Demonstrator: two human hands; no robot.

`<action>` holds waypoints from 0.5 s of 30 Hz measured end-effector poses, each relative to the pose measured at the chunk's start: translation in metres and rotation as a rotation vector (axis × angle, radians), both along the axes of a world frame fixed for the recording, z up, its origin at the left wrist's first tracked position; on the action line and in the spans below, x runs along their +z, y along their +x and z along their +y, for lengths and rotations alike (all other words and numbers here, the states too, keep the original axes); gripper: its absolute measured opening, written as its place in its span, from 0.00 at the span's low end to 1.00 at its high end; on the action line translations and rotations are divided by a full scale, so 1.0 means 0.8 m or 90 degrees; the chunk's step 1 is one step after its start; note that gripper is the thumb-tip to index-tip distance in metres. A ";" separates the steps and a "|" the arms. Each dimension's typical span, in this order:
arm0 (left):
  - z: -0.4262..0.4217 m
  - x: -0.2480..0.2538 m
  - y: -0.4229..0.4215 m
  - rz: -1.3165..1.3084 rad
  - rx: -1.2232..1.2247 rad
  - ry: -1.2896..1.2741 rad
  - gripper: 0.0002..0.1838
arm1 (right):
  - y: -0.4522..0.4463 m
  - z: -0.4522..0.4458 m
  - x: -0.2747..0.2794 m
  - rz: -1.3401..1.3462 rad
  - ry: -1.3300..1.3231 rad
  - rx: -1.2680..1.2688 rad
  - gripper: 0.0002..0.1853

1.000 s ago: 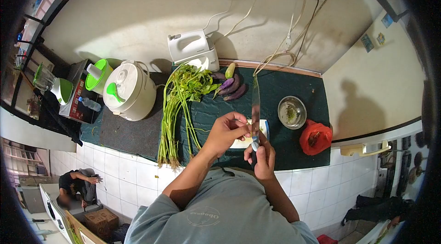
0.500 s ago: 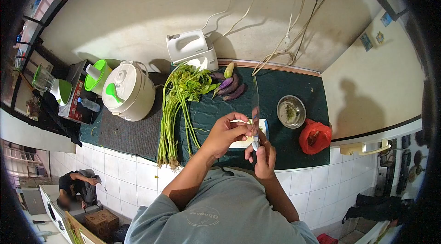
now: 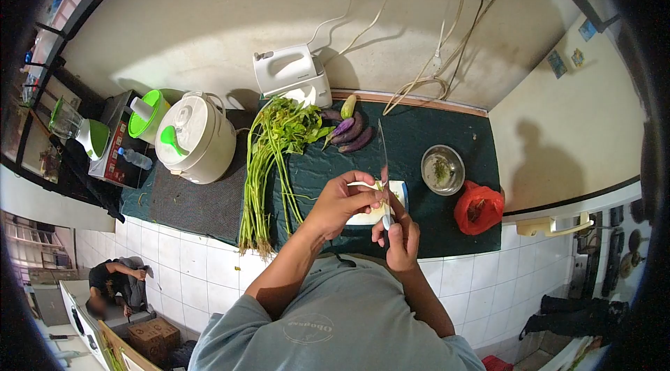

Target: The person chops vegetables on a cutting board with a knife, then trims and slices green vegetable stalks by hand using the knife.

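Note:
My right hand (image 3: 399,240) is closed around the handle of a kitchen knife (image 3: 383,154), whose long blade points away from me. The fingers of my left hand (image 3: 347,202) are pinched together beside the blade, on a small pale green piece too small to name. Both hands are above a white cutting board (image 3: 359,219) with a blue edge, partly hidden by them. Right of the board stands a metal bowl (image 3: 457,174) with small green bits inside. Beyond the hands lie several purple eggplants (image 3: 357,139); to the left is a bunch of long-stemmed leafy greens (image 3: 262,182).
A red plastic bag (image 3: 479,209) sits at the table's right front. A white hand mixer (image 3: 289,72) stands against the wall, with loose cables (image 3: 426,81) nearby. Farther left are a rice cooker (image 3: 202,147) and a water bottle (image 3: 135,158). Another person (image 3: 115,284) crouches at lower left.
The knife has tilted slightly, its tip shifting left. My left hand has barely moved, still pinched beside the blade. At lower left, the other person's hand has shifted a little.

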State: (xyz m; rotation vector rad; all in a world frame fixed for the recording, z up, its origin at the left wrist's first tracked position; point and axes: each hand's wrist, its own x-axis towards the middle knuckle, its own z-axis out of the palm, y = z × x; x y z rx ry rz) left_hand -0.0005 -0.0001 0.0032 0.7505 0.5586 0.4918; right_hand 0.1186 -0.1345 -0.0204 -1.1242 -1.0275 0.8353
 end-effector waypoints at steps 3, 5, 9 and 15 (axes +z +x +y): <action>0.001 -0.001 0.000 -0.005 0.006 0.002 0.17 | 0.002 -0.001 -0.002 -0.008 -0.004 0.007 0.28; 0.001 0.000 0.000 -0.005 0.008 -0.002 0.17 | 0.002 -0.001 -0.003 -0.011 -0.009 0.008 0.29; -0.001 0.006 0.001 0.015 0.004 0.005 0.15 | 0.002 0.000 -0.002 -0.005 -0.011 0.001 0.30; -0.003 0.009 0.002 0.026 -0.004 0.005 0.14 | 0.004 0.001 -0.003 -0.010 -0.011 0.002 0.31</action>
